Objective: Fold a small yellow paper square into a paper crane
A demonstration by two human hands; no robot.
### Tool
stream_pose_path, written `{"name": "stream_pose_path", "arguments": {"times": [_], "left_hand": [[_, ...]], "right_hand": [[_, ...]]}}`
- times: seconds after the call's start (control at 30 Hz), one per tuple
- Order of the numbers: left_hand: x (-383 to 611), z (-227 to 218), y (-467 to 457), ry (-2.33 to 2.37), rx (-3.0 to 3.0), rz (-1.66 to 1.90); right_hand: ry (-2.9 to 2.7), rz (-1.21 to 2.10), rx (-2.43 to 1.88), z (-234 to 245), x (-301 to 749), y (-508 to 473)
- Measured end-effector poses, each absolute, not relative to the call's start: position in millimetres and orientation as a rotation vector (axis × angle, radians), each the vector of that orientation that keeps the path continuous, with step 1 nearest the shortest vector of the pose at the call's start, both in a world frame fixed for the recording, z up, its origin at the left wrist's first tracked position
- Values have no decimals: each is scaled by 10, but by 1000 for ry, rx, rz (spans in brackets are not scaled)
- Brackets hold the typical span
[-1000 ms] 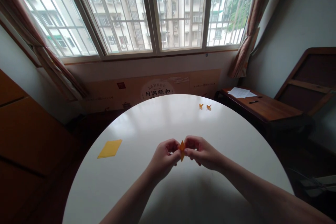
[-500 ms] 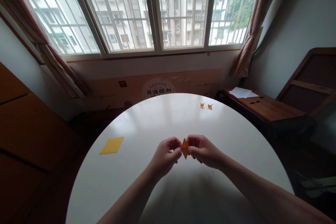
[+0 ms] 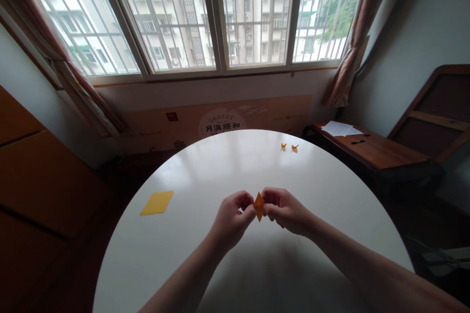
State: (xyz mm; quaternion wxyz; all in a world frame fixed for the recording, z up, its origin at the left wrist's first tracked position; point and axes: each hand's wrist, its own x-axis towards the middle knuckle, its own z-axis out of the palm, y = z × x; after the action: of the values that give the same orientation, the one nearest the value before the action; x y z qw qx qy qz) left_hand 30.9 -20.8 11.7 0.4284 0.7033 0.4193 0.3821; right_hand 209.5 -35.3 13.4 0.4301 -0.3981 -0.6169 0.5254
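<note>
A small folded orange paper (image 3: 259,205), diamond-shaped, is held upright above the middle of the round white table (image 3: 205,176). My left hand (image 3: 232,220) pinches its left side with thumb and fingers closed. My right hand (image 3: 284,210) pinches its right side the same way. Both hands meet at the paper, a little above the tabletop.
A stack of flat yellow paper squares (image 3: 157,203) lies at the table's left. Two small folded orange paper figures (image 3: 289,147) stand at the far right of the table. A wooden side table (image 3: 370,149) with white sheets (image 3: 340,128) and a pen is at the right.
The folded paper has turned slightly between my fingers; both hands stay together in nearly the same spot.
</note>
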Motion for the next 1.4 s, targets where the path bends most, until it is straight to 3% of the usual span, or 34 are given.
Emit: {"name": "stream_pose_path", "arguments": {"times": [1.4], "left_hand": [[340, 146, -241, 979, 1714, 846]], "right_hand": [[-1804, 1052, -981, 51, 2127, -361]]}}
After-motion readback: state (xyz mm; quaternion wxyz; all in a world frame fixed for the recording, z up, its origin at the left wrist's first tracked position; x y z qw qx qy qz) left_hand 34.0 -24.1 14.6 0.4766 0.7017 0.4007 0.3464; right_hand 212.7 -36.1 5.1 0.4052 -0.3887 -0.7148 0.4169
